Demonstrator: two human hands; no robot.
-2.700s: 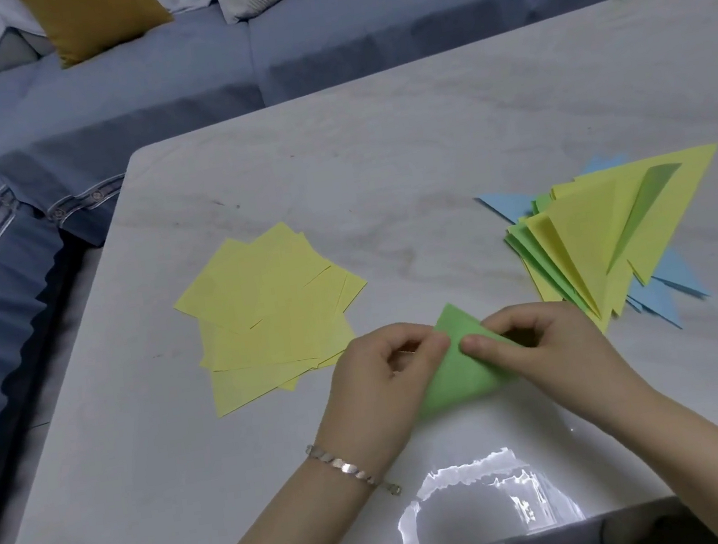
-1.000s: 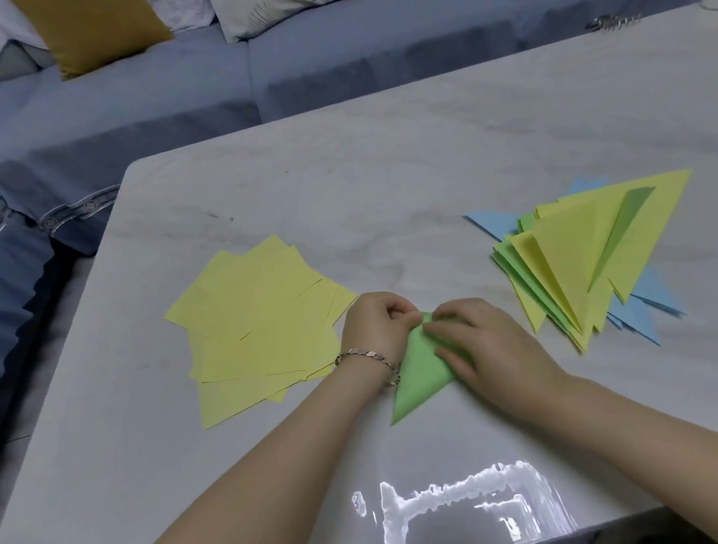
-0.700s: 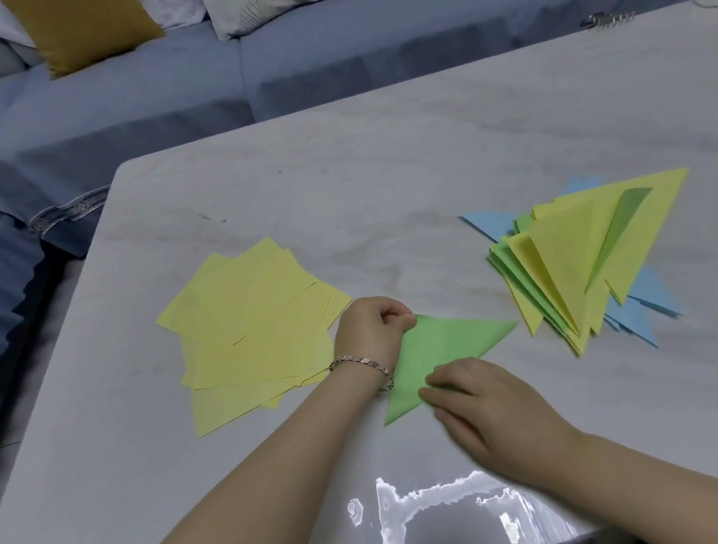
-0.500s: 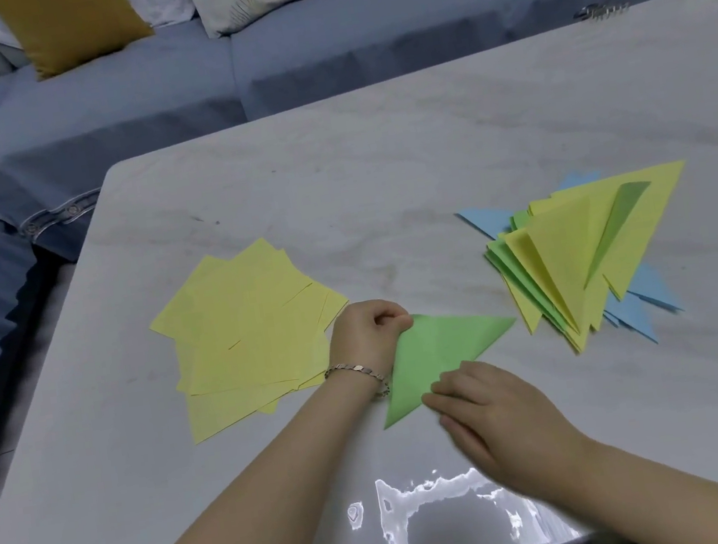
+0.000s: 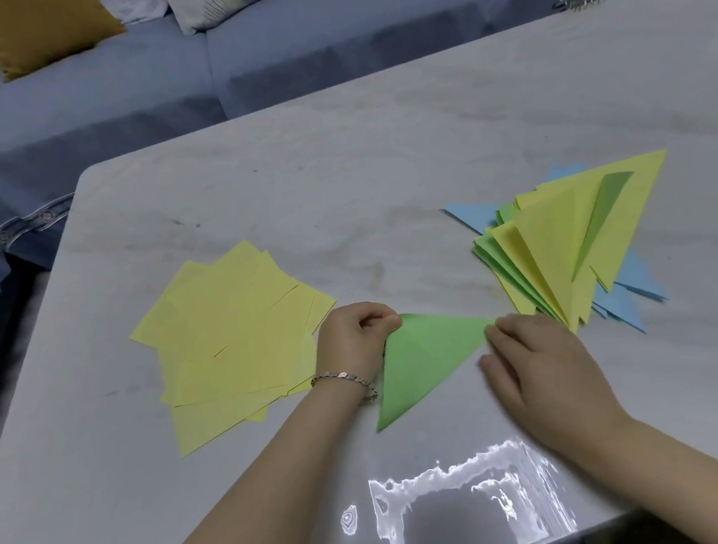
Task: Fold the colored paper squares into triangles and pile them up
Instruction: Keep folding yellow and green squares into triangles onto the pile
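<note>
The right hand (image 5: 541, 366), fingers flat and holding nothing, has slid along to the right tip of the green triangle (image 5: 424, 355). The left hand (image 5: 352, 337), curled, still pins its top corner. The triangle lies between them, with the yellow squares (image 5: 227, 331) beyond on the left and the folded pile (image 5: 573, 237) on the right.

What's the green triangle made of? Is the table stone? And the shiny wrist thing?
The green triangle looks like thin matte paper: flat, with sharp edges and faint creases. The table seems polished stone or a marble-look top: grey veins and mirror-like glare near the front. The bracelet appears metal: silvery flat links.
</note>
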